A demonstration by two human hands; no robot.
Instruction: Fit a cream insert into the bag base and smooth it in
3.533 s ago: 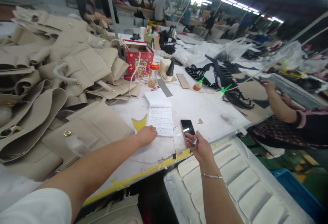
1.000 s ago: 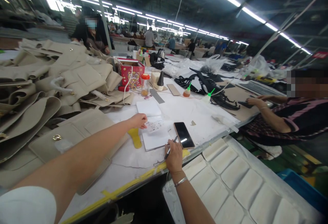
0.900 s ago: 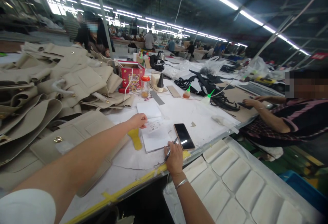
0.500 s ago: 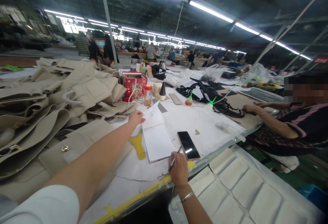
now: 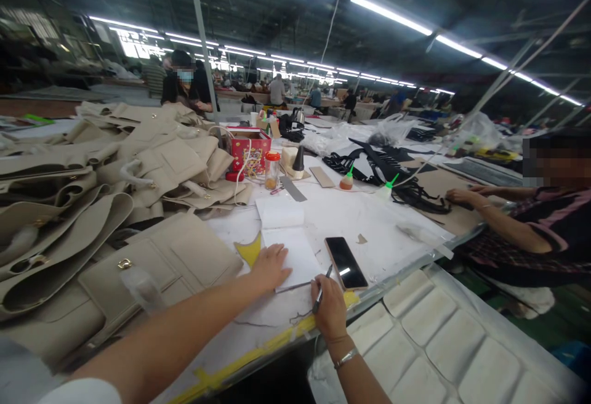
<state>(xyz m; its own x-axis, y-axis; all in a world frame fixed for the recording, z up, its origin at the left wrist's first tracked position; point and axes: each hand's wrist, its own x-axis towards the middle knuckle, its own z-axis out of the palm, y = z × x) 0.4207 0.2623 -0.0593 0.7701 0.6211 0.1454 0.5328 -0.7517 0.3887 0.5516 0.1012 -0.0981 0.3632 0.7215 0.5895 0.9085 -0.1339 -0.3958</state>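
Note:
My left hand [image 5: 272, 266] lies open on the lower left part of the white notepad [image 5: 300, 250], fingers stretched over the blank page. The pad's upper sheet [image 5: 279, 212] is folded back toward the far side. A dark pen [image 5: 318, 299] is gripped in my right hand [image 5: 331, 305], beside the pad's lower right corner. Just right of the pad lies a smartphone [image 5: 345, 262] with a dark screen. Partly hidden behind my left hand is a yellow cut piece [image 5: 250, 249] on the table.
Beige handbags [image 5: 157, 256] are heaped on the left. Beyond the pad stand a red box [image 5: 249, 148], an orange-lidded jar [image 5: 272, 170] and green-tipped bottles [image 5: 346, 179]. Black straps [image 5: 369, 161] lie farther back. A co-worker [image 5: 530, 225] sits at right, near pale padded panels [image 5: 434, 324].
My left hand has come down from the pad's far end to rest on its near page. The right hand still holds the pen near the same corner. The view has shifted slightly.

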